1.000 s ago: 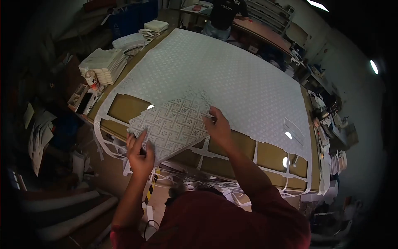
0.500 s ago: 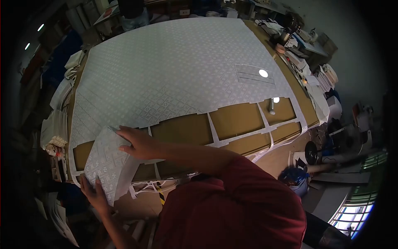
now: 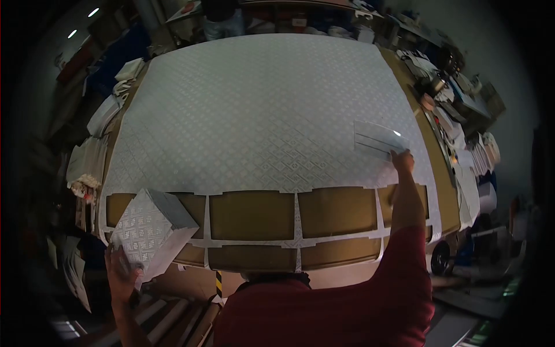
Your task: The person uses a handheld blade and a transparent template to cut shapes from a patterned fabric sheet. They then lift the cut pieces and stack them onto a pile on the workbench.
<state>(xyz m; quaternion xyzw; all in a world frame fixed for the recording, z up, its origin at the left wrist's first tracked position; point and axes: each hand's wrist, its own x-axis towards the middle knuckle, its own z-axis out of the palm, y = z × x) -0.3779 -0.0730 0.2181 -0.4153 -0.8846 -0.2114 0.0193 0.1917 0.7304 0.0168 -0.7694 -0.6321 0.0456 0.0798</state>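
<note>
My left hand [image 3: 122, 276] grips the lower edge of a folded piece of patterned white fabric [image 3: 147, 234] at the near left corner of the table. Out to the right, my right hand [image 3: 403, 159] pinches the lower right corner of a clear rectangular template [image 3: 376, 139] with dark lines on it. The template lies on a large patterned white sheet [image 3: 260, 110]. Along the sheet's near side, rectangular openings show the brown tabletop [image 3: 251, 215], with thin white strips between them.
Stacks of white fabric [image 3: 87, 162] line the left edge. Cloth pieces, a metal container [image 3: 437, 84] and tools crowd the right edge. A person [image 3: 224, 23] stands beyond the far edge. Fabric rolls [image 3: 167, 321] lie low at the left.
My right hand has left the folded fabric and moved right to the clear template. My left hand stays at the fabric. The view has shifted, and the metal tool near the right openings no longer shows.
</note>
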